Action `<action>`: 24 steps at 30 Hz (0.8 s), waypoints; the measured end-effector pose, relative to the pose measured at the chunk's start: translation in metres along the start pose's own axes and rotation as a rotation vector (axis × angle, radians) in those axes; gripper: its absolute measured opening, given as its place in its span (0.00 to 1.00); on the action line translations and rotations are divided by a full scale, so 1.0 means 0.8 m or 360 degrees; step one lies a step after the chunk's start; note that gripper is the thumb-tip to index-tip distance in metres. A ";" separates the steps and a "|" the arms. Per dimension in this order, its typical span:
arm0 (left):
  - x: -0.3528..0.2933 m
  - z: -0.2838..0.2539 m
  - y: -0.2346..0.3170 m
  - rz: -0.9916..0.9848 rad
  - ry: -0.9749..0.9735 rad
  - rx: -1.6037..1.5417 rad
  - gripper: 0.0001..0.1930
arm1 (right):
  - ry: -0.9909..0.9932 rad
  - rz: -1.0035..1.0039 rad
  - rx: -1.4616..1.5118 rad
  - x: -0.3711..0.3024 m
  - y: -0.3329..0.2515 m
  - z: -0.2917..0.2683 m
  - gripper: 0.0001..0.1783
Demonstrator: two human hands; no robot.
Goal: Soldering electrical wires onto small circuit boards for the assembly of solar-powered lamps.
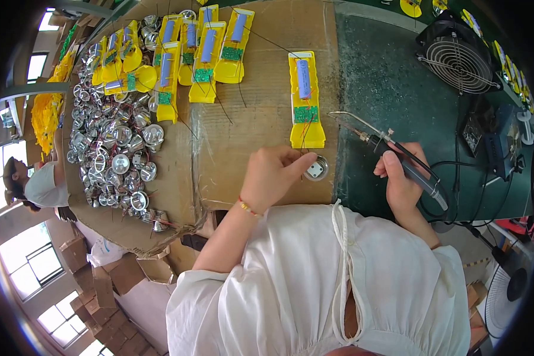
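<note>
My right hand (401, 178) grips a soldering iron (414, 172), with a thin metal feed tube clamped along it. The iron's tip points left, close to the green circuit board (305, 114) of a yellow plastic housing (307, 135). A purple cylindrical battery cell (303, 78) lies in that housing above the board, and thin wires run down from the board. My left hand (274, 173) is closed in a pinch just below the housing; what lies between its fingers is hidden. Against its thumb sits a shiny reflector cup (317, 170), partly covered by the hand.
Left on the cardboard-covered table (261, 127) lie a heap of reflector cups (120, 136) and several yellow housings (208, 56). A fan with a wire grille (460, 62) stands far right on the green mat (377, 77). Black cables (457, 166) trail at right. Another person (41, 181) is at far left.
</note>
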State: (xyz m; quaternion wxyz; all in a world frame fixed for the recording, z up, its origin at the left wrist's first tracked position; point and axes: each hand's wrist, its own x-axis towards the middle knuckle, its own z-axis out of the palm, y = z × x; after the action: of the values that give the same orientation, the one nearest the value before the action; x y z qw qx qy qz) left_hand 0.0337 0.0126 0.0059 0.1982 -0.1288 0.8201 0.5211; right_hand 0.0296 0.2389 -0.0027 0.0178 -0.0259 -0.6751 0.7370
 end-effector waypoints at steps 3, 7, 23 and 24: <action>0.002 0.008 0.000 0.0003 0.0033 0.0030 0.11 | 0.0023 0.0010 0.0020 -0.004 0.002 -0.003 0.09; -0.004 -0.008 -0.001 0.0143 0.0124 0.0248 0.11 | 0.0038 0.0013 0.0060 -0.005 0.004 -0.004 0.09; 0.000 -0.054 -0.023 0.0361 0.0659 -0.0309 0.07 | -0.0040 0.0010 0.0024 -0.002 0.000 -0.003 0.10; 0.001 -0.052 -0.020 0.0474 0.0631 -0.0127 0.07 | -0.0047 0.0026 0.0016 -0.003 -0.002 -0.001 0.10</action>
State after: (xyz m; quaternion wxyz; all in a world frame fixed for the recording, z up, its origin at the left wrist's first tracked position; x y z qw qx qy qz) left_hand 0.0318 -0.0320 0.0085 -0.0509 -0.1138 0.8318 0.5410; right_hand 0.0322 0.2399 -0.0015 0.0018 -0.0206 -0.6713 0.7409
